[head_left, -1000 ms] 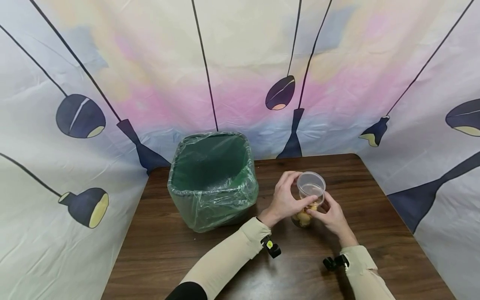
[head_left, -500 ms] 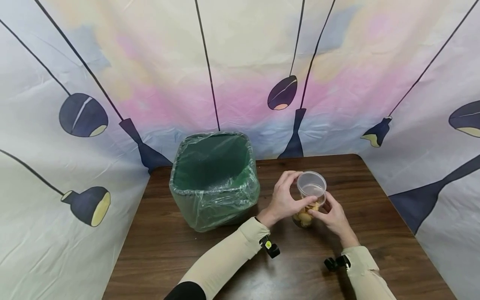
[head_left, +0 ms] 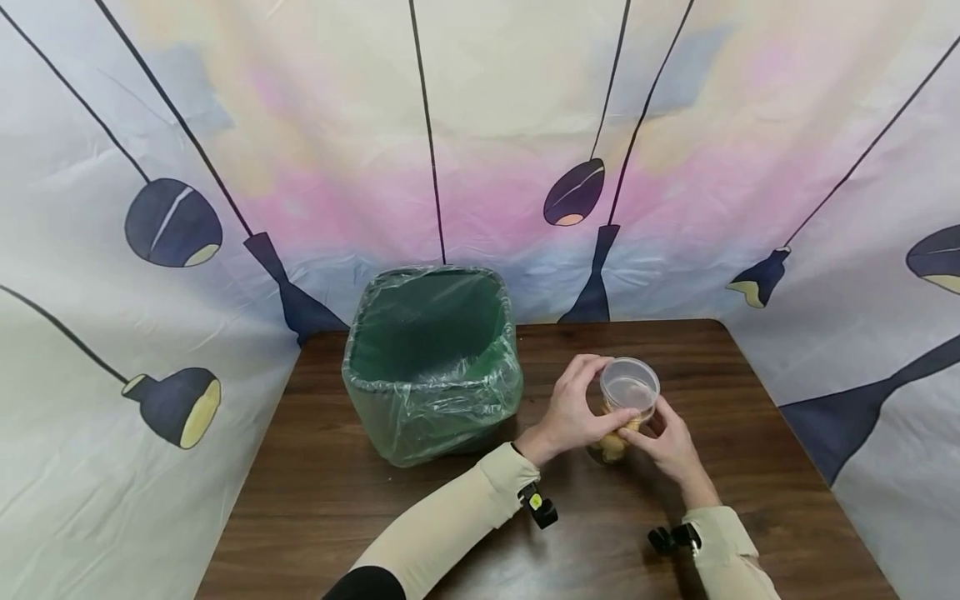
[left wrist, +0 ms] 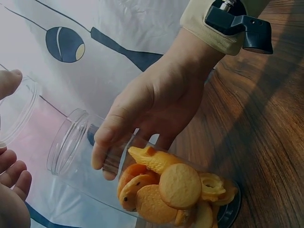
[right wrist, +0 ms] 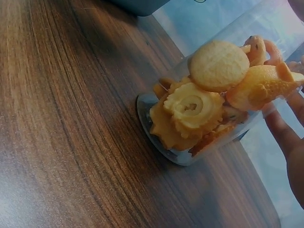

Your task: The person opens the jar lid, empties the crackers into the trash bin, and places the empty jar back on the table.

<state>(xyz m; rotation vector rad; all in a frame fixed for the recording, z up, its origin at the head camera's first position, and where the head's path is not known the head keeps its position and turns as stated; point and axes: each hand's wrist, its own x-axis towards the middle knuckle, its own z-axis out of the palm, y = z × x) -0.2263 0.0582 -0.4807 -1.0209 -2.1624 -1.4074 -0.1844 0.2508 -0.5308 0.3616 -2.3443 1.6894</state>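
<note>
A clear round jar (left wrist: 102, 178) stands upright on the table, its lower part filled with several baked cookies (left wrist: 180, 185), some round, some ring-shaped or shaped like animals. My left hand (head_left: 573, 417) holds the clear lid (head_left: 628, 390) above the jar, thumb on the near side and fingers on the far side. In the left wrist view the lid (left wrist: 21, 111) appears apart from the jar's threaded mouth. My right hand (head_left: 670, 450) grips the upper side of the jar, with its thumb in front. In the right wrist view its fingers (right wrist: 285, 133) show beside the cookies (right wrist: 218, 66).
A green bin (head_left: 420, 425) lined with a clear plastic bag stands to the left of the hands on the brown wooden table (head_left: 330, 500). A painted cloth (head_left: 495, 100) hangs behind the table and along its sides.
The head view has shifted slightly, so hands and jar appear a little lower. Both hands keep their hold on the lid and the jar, with no other clear movement.
</note>
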